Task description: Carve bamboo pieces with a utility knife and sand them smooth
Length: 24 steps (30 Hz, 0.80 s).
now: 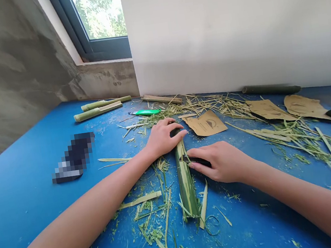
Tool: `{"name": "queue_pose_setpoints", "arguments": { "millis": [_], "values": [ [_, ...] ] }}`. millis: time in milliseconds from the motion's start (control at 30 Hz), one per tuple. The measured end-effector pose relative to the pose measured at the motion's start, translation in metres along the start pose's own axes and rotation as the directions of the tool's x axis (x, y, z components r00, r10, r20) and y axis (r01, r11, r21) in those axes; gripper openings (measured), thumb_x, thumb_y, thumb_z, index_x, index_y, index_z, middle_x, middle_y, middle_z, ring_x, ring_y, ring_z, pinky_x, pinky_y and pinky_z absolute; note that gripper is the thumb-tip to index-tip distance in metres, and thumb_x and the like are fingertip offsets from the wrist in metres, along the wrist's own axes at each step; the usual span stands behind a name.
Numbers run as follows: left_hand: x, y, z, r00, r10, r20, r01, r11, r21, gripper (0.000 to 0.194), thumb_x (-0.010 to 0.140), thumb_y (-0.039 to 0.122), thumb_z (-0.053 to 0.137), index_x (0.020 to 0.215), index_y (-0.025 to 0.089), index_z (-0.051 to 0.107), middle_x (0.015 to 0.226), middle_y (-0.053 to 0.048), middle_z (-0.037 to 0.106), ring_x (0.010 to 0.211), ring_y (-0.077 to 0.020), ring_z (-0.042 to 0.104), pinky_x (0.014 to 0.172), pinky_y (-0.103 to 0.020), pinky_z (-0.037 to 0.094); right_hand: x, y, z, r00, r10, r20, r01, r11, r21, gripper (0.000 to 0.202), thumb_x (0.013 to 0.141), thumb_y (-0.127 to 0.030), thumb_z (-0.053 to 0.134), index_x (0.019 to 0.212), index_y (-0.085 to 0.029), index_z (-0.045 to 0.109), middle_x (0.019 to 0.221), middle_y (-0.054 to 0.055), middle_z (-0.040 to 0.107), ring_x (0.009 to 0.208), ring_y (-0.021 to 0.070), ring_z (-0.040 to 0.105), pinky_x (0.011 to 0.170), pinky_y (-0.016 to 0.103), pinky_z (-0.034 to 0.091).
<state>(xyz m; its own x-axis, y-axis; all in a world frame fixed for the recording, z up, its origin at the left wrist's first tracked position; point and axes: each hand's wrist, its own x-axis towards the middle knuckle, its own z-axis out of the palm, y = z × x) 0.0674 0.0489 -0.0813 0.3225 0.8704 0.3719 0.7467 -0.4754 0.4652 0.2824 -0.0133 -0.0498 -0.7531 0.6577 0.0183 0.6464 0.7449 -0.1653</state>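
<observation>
A green bamboo piece, its skin partly stripped to pale streaks, lies lengthwise on the blue table. At its far end my left hand grips it, thumb and fingers around its sides. My right hand is closed around a black-handled knife, whose blade rests across the bamboo's upper surface just nearer than my left hand. Thin green shreds and pale strips lie around the near end of the bamboo.
Bamboo pieces and a green cutter lie at the back. Sandpaper sheets and shavings spread rightward. Bamboo tubes lie at the back and right edge. A blurred dark object is at left.
</observation>
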Motion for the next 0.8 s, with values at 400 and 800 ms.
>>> {"name": "queue_pose_setpoints", "arguments": {
  "millis": [400, 800],
  "values": [
    [-0.001, 0.007, 0.001, 0.991, -0.104, 0.090, 0.105, 0.994, -0.007, 0.036, 0.090, 0.043, 0.062, 0.124, 0.036, 0.073, 0.150, -0.001, 0.054, 0.139, -0.0287, 0.050, 0.120, -0.051, 0.035, -0.002, 0.000, -0.004, 0.999, -0.037, 0.030, 0.037, 0.999, -0.030, 0.029, 0.106, -0.043, 0.041, 0.109, -0.023, 0.062, 0.084, 0.003, 0.073, 0.070, 0.0187, 0.065, 0.060, 0.031, 0.025],
    [0.000, 0.009, 0.002, 0.988, -0.116, 0.099, 0.115, 0.993, 0.009, 0.039, 0.091, 0.045, 0.059, 0.128, 0.039, 0.071, 0.152, 0.002, 0.053, 0.139, -0.0294, 0.050, 0.120, -0.051, 0.035, -0.006, 0.007, 0.001, 0.993, -0.102, 0.062, 0.096, 0.992, 0.084, 0.029, 0.106, -0.044, 0.040, 0.104, -0.023, 0.059, 0.079, 0.002, 0.070, 0.065, 0.0168, 0.059, 0.060, 0.031, 0.024]
  ]
}}
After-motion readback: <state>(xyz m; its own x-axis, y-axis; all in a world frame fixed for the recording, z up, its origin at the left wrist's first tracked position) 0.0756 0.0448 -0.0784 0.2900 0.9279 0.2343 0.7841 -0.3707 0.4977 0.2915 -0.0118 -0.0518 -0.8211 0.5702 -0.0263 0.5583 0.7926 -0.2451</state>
